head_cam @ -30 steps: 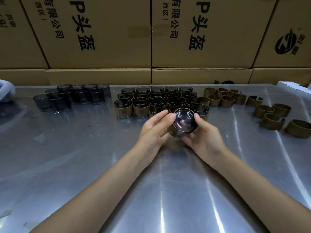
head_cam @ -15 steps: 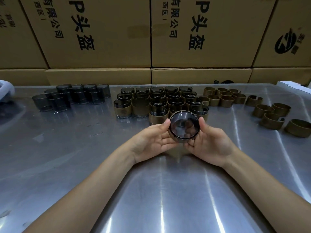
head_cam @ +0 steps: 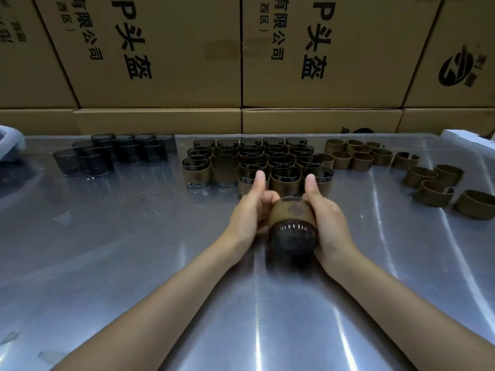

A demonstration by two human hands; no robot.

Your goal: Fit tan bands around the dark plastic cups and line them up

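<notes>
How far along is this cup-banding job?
Done: a block of banded cups stands in rows mid-table. In hand: the left hand and right hand hold a cup wearing its tan band. Left: bare cups and loose bands wait.

Dim, warm light from overhead streaks white glare across my steel table [head_cam: 375, 303]. My view bows at the edges, and the cardboard boxes [head_cam: 160, 49] lean outward, slightly soft.
</notes>
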